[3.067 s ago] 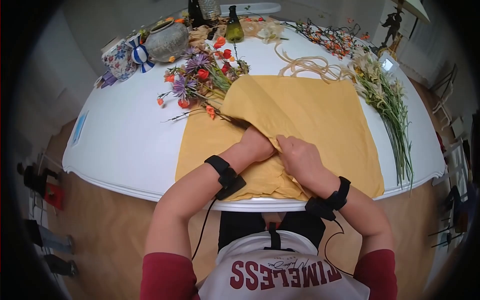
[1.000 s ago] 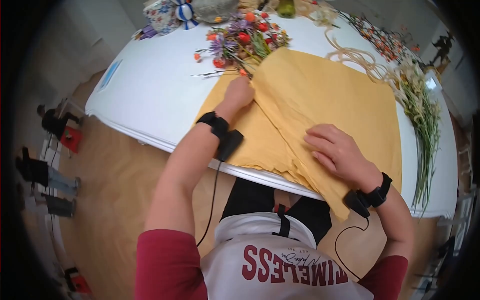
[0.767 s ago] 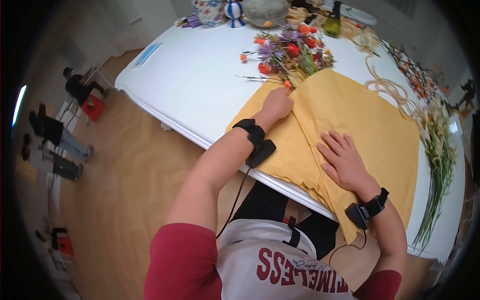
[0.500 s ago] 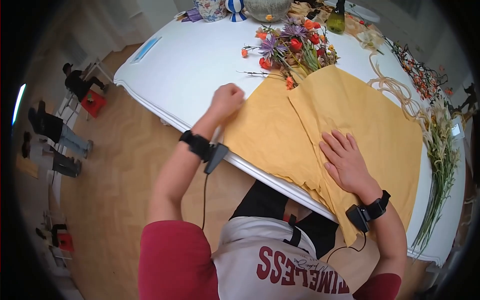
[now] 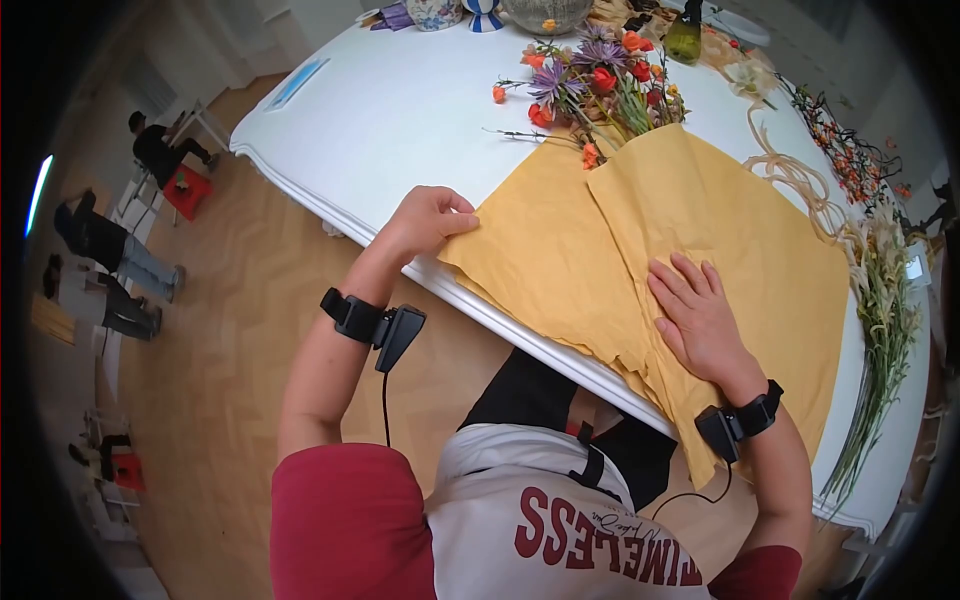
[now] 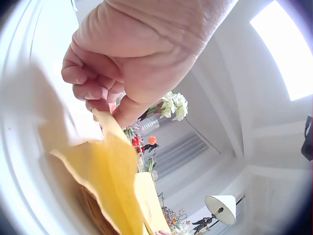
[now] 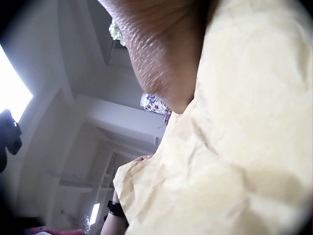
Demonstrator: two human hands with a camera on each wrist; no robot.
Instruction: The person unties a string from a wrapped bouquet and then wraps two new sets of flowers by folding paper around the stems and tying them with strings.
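Observation:
Yellow wrapping paper (image 5: 540, 240) lies at the table's front, its right part folded over toward the left. Between thumb and fingers, the left hand (image 5: 428, 220) pinches the paper's left corner; the left wrist view shows that hand (image 6: 132, 54) with the paper (image 6: 110, 166) hanging from the fingertips. Flat on the folded layer rests the right hand (image 5: 700, 320), fingers extended. In the right wrist view, the heel of this hand (image 7: 166, 58) lies against crinkled paper (image 7: 244, 127). Purple, red and orange flowers (image 5: 600, 80) stick out of the paper's top, stems hidden inside.
Green stems with pale blossoms (image 5: 880, 330) lie along the table's right side, near looped tan ribbon (image 5: 800, 175) and orange-berried branches (image 5: 850, 160). A green bottle (image 5: 683, 40) and vases stand at the back. A blue-and-white packet (image 5: 297, 84) lies at the left.
The left hand has left the fold's edge near the flowers, moved left and toward the body, and taken the paper's left corner. The right hand came down flat on the paper and stays there.

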